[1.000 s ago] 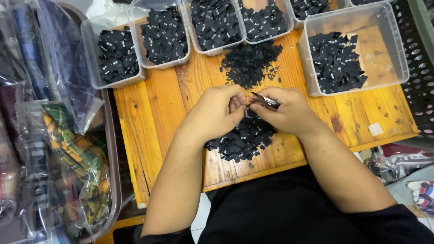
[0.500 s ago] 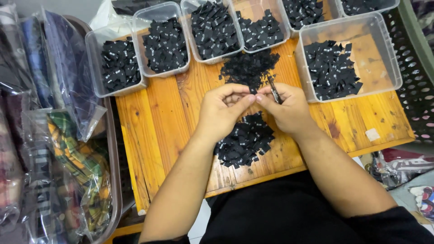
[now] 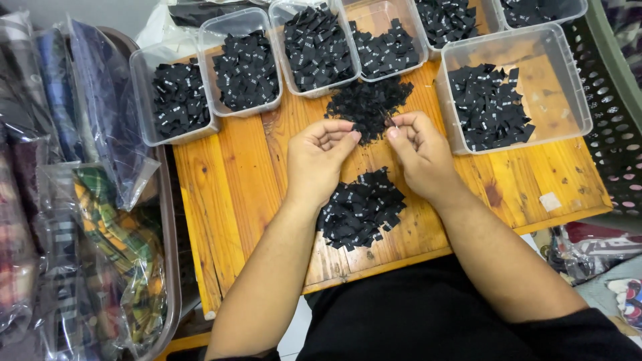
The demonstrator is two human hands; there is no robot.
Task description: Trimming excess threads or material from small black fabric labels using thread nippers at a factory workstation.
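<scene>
Two heaps of small black labels [image 3: 361, 207] with white print lie between hands.

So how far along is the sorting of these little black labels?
Done: several clear tubs along the board's far edge already hold sorted black labels. In hand: the right hand pinches something thin, too small to tell what, beside the left hand, just below the far loose pile. Left: that pile and the near pile lie unsorted on the wooden board.
</scene>
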